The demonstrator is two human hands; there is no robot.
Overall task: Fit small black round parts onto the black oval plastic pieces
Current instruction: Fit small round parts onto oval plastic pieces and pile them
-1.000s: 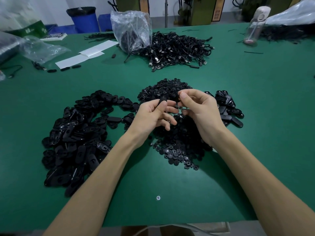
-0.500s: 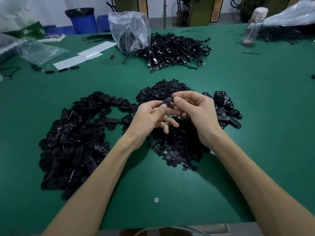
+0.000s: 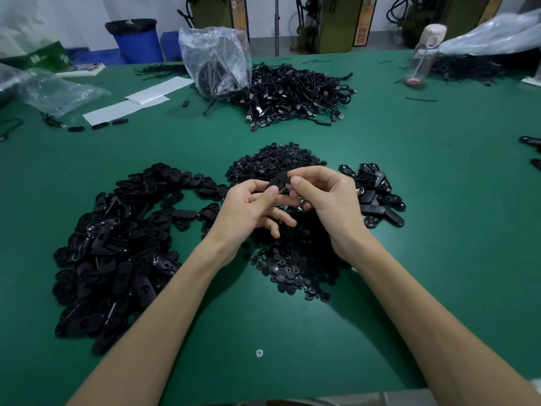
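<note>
Pinching one black oval plastic piece [image 3: 278, 180] between them, the left hand [image 3: 251, 208] and right hand [image 3: 332, 197] meet just above the pile of small black round parts [image 3: 292, 269]. That pile spreads beneath the fingers and out beyond the fingertips. The left thumb presses on the near end of the piece with the index finger under it, and the other left fingers hang loosely spread below. The right thumb and index finger nip the other end. Whether a round part already sits under that thumb cannot be told, since the fingers cover the spot.

This looks like one fitting in hand, not yet seated. Outside the left fingers lies a big heap of oval pieces [image 3: 117, 238], probably the stock waiting to be done. Outside the right fingers lies a much smaller cluster of oval pieces [image 3: 377, 196], likely the finished ones. On that reading the job is in its early part, with most of the ovals and a large supply of round parts left.
</note>
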